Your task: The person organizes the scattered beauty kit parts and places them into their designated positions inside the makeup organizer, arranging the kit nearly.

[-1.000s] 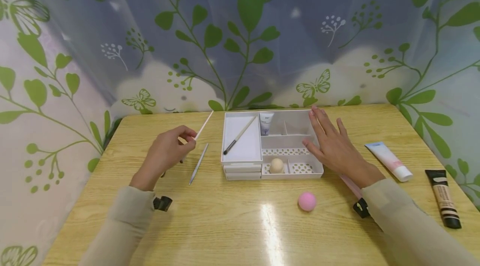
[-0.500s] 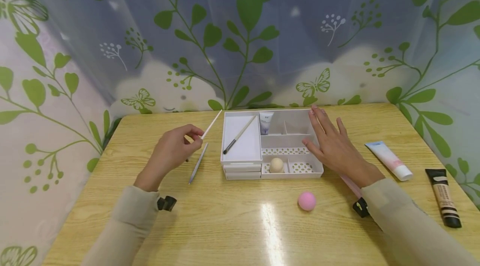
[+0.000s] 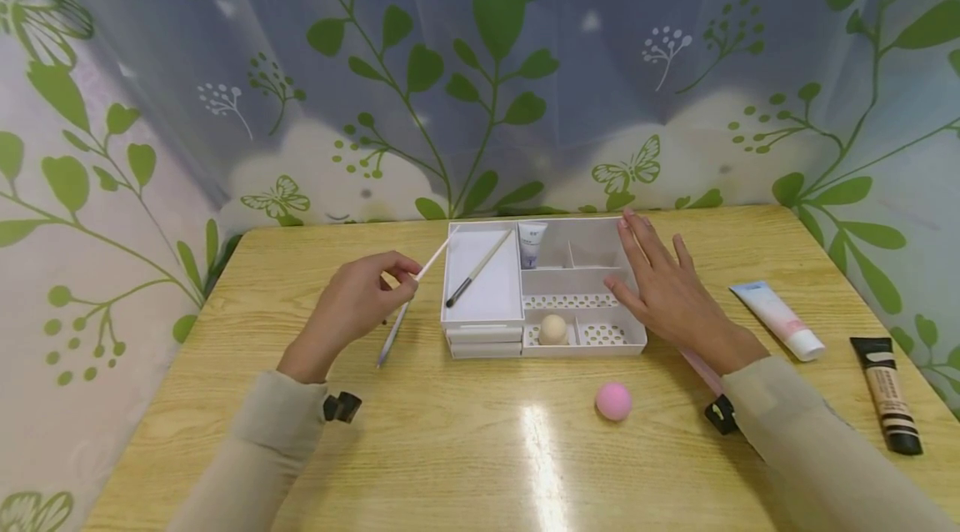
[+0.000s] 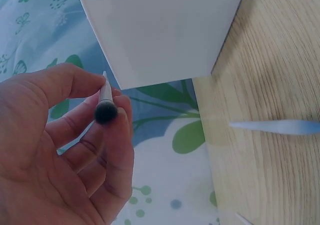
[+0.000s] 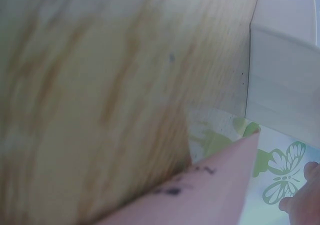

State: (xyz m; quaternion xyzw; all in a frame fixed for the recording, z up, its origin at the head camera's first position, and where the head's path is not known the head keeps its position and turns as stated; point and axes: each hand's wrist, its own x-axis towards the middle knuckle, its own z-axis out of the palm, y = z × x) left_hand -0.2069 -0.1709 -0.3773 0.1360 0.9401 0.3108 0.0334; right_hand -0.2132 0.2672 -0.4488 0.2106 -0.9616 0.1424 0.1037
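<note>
My left hand (image 3: 352, 303) pinches a thin makeup brush (image 4: 106, 102) between thumb and fingers. Its dark bristles face the wrist camera. The pale handle slants up to the left rim of a white compartmented organizer (image 3: 573, 286), overlapping it in the head view. Inside the left tray lies another makeup brush (image 3: 480, 267), bristles toward the front. My right hand (image 3: 667, 290) rests with fingers spread along the organizer's right side. A small white tube (image 3: 531, 244) stands in a back compartment, and a beige ball (image 3: 553, 330) sits in a front one.
Left of the organizer lies a slim pale stick (image 3: 393, 336). A pink ball (image 3: 613, 402) is in front. At right are a white-and-pink tube (image 3: 780, 322) and a beige-and-black tube (image 3: 887, 394). Some flat pink thing (image 5: 215, 190) lies under the right wrist.
My left hand has moved right with the brush, bringing the handle's tip from left of the organizer to over its left rim. The right hand stays where it was.
</note>
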